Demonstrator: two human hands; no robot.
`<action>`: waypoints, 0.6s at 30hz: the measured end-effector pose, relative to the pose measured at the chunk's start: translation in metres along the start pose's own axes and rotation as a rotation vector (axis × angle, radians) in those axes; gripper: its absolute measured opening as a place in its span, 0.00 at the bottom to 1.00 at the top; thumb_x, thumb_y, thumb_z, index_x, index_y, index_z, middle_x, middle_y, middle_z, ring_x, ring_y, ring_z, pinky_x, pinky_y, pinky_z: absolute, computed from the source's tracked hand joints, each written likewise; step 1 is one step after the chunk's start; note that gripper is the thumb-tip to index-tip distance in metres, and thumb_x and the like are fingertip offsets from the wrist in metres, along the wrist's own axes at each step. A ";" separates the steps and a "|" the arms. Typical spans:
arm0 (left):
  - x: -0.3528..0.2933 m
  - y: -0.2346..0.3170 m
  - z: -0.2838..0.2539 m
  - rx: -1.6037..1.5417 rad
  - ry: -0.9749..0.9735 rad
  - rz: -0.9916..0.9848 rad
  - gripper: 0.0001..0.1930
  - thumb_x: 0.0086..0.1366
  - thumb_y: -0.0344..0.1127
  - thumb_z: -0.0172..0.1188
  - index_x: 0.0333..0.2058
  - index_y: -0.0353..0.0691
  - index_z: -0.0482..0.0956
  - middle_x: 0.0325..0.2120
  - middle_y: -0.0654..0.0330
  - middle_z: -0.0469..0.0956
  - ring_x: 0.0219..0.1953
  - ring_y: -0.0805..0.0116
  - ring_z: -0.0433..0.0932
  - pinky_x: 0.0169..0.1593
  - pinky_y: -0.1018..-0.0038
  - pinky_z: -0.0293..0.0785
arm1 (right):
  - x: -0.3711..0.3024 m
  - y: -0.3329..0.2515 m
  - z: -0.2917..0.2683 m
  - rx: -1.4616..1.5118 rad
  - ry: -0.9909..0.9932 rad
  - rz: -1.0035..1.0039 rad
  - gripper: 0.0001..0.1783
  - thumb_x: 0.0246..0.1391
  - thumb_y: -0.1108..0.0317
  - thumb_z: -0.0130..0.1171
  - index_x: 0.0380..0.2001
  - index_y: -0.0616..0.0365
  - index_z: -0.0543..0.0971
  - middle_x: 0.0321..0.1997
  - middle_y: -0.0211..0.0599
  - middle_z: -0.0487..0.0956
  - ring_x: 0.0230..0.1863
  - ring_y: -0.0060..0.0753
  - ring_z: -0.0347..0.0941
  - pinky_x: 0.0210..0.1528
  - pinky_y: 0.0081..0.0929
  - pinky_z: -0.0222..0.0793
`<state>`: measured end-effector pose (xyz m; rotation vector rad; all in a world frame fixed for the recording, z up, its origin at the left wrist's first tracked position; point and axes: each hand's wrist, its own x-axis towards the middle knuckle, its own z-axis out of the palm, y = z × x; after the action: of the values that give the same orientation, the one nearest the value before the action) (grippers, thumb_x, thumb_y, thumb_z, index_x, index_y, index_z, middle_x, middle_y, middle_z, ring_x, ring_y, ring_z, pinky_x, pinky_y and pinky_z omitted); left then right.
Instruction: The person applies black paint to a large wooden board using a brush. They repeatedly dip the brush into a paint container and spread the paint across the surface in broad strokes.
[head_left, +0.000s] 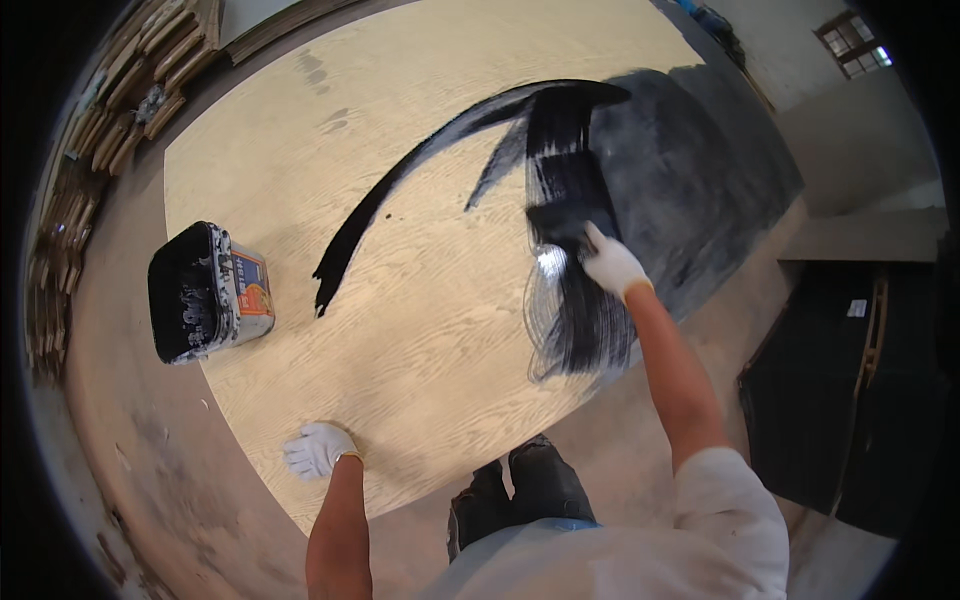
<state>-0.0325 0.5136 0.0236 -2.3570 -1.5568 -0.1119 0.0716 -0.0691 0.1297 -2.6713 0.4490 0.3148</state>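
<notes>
A pale wood-grained panel [430,330] spreads out in front of me, its right part coated in black and dark grey paint [690,160]. My right hand [612,264], in a white glove, grips a wide flat paintbrush [560,220] covered in black. The brush lies against the wet paint and is slightly blurred, with streaky black strokes above and below it. A long curved black stroke [370,200] sweeps across the bare wood to the left. Near the panel's front left corner, my gloved left hand [320,450] rests on the wood with its fingers stretched out, holding nothing.
A square paint bucket [250,290] with a black-smeared inside stands at the panel's left edge. Stacked boards [150,80] line the far left. Dark panels [820,370] lie at the right, and a small window [852,45] shows in the far wall.
</notes>
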 end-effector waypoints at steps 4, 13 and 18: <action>0.004 -0.005 0.007 0.048 -0.030 0.010 0.29 0.73 0.53 0.43 0.61 0.36 0.70 0.62 0.46 0.72 0.60 0.49 0.70 0.59 0.52 0.65 | 0.049 -0.097 0.013 -0.067 -0.103 -0.185 0.30 0.63 0.62 0.51 0.69 0.42 0.70 0.47 0.57 0.84 0.48 0.61 0.81 0.50 0.48 0.76; 0.004 -0.020 0.016 0.040 -0.127 0.005 0.31 0.78 0.54 0.38 0.65 0.36 0.69 0.65 0.48 0.71 0.66 0.49 0.68 0.65 0.53 0.63 | 0.063 0.091 -0.072 0.054 0.008 0.098 0.27 0.64 0.61 0.58 0.66 0.41 0.76 0.59 0.47 0.82 0.60 0.46 0.79 0.63 0.34 0.72; 0.010 -0.026 0.020 0.032 -0.082 0.048 0.32 0.79 0.54 0.39 0.67 0.35 0.67 0.66 0.47 0.70 0.67 0.49 0.68 0.66 0.55 0.65 | 0.209 0.198 -0.150 0.092 0.020 0.242 0.25 0.70 0.57 0.53 0.65 0.53 0.76 0.59 0.51 0.82 0.62 0.48 0.78 0.64 0.33 0.69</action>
<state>-0.0546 0.5375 0.0129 -2.3999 -1.5260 0.0200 0.2167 -0.3594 0.1332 -2.5352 0.7761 0.3290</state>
